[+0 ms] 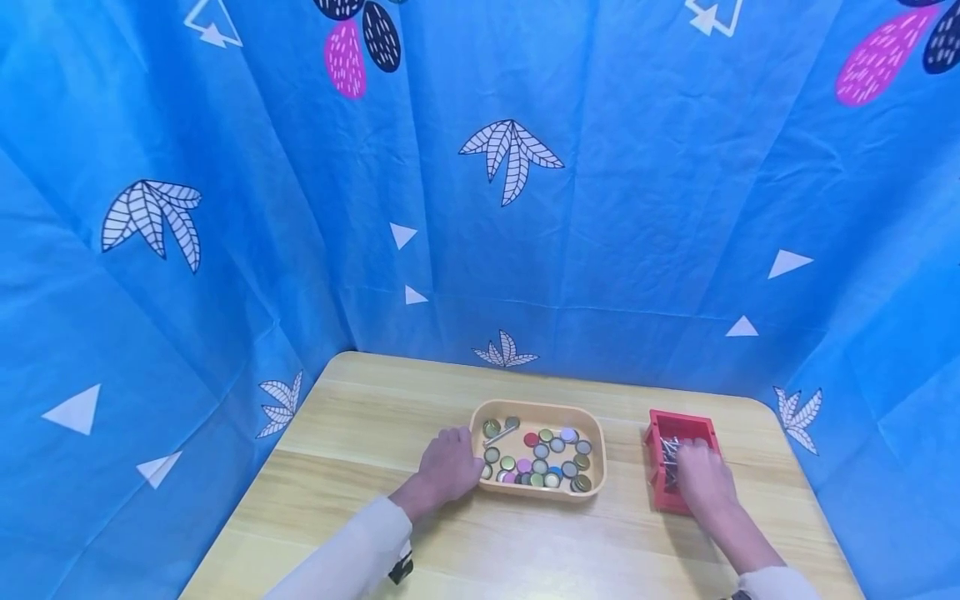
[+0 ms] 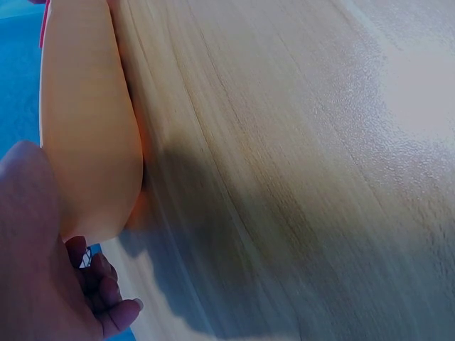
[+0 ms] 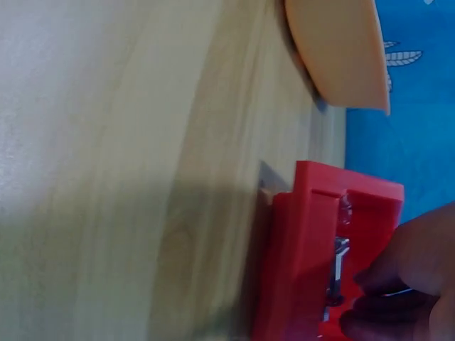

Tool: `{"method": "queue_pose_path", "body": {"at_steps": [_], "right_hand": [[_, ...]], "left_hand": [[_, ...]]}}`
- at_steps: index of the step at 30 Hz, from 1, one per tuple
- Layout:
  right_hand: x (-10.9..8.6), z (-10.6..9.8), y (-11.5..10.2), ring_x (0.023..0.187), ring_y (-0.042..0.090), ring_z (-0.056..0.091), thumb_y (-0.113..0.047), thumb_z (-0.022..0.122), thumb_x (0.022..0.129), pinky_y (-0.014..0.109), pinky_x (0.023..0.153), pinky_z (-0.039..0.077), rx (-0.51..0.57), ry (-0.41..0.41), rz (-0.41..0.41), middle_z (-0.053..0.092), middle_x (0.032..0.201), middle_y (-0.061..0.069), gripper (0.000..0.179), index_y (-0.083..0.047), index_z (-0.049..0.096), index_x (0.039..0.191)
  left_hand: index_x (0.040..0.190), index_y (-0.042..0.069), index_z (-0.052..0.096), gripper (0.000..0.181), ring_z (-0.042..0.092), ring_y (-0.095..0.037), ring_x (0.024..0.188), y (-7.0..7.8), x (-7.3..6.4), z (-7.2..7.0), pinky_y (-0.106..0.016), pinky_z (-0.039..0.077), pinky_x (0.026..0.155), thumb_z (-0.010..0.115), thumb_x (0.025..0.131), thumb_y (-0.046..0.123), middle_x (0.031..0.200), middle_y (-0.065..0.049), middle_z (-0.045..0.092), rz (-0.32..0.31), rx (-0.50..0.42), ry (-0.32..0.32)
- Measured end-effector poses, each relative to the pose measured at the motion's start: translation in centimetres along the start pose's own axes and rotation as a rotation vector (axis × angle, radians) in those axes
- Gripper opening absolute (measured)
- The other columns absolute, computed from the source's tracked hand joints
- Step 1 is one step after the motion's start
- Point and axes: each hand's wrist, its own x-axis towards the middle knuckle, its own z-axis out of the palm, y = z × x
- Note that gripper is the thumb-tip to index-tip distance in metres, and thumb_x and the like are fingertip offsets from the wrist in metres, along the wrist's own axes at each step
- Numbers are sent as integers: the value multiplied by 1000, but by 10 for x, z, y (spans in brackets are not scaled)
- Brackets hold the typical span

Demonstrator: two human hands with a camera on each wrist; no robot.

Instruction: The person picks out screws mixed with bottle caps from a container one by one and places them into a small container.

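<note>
My left hand (image 1: 452, 463) is at the left end of a shallow tan tray (image 1: 536, 492), its thumb against the wall and its other fingers curled by the end. Inside the tray lie many round bottle caps (image 1: 557, 445) in green, grey, pink, red and blue, along with a slim silver metal piece (image 1: 501, 437). My right hand (image 1: 703, 477) reaches into a red box (image 3: 284, 284) that holds several slim silver metal pieces (image 1: 670, 450). In the right wrist view a thin glint shows between its thumb and fingers; the fingertips are partly hidden.
Both containers stand on a light wooden table (image 1: 360, 442), the red box to the right of the tray with a gap between them. A blue patterned cloth (image 1: 570, 250) hangs behind the table and at both sides.
</note>
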Motion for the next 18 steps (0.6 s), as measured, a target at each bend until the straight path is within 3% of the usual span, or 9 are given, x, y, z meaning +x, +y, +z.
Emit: {"method": "queue_pose_path", "body": {"at_steps": [5,11,15,18], "right_hand": [[9,-12,-14,67,35,61,8,73,75,52,62,60,6,117,-39,60,76,23,18,13,64,89],[28,-21,-40,73,32,61,5,89,58,47,70,61,-4,145,-144,61,77,16,37,6,64,85],[38,-20,-57,73,31,60,11,83,67,43,69,60,-24,256,-260,61,78,18,26,8,65,85],[45,-20,-73,76,31,62,7,79,76,42,69,60,33,301,-322,65,82,18,17,7,69,89]], "left_hand": [[102,-2,57,36,44,-20,71,-1,0,-1,-31,38,61,55,88,32,82,-7,49,-3,11,-2],[102,-3,58,37,45,-21,69,-2,1,-1,-31,39,60,56,88,31,82,-8,50,-7,-1,4],[103,-3,58,38,45,-20,70,-2,2,2,-31,38,60,56,87,31,83,-8,51,-13,-10,1],[103,-3,58,38,45,-20,70,-3,3,4,-31,38,60,55,86,31,84,-8,51,-16,-11,-2]]}}
